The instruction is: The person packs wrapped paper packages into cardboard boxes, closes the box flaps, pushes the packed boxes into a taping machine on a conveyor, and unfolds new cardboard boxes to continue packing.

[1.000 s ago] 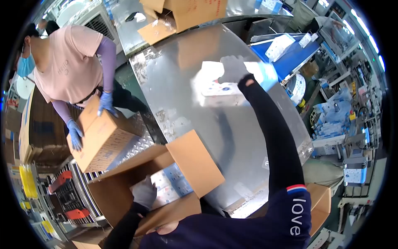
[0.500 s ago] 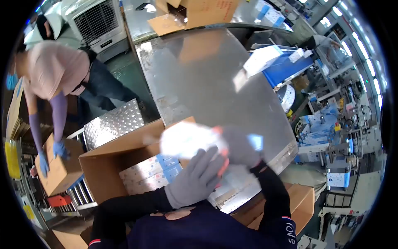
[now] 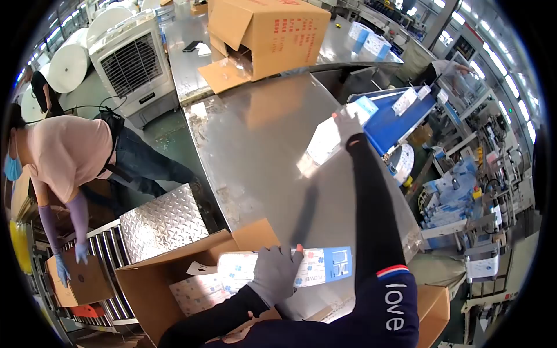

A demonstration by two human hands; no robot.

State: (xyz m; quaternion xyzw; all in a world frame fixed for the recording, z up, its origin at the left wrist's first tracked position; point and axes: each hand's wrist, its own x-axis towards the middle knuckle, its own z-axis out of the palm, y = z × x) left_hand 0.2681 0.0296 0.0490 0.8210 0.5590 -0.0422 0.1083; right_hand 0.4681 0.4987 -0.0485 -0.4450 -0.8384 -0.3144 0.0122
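My left hand (image 3: 272,275) is clasped over the middle of a flower-printed pack (image 3: 313,269), its far end reaching over the open carton (image 3: 140,293) beside that hand. My right hand (image 3: 348,126) lies across a white pack (image 3: 325,142) on the metal surface (image 3: 261,151), near the blue belt (image 3: 397,124); how tightly its fingers close, I can't tell.

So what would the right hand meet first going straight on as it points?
First, the wrapped pack the right hand seems to touch; past that, perhaps the far edge of the table; depth is unclear.
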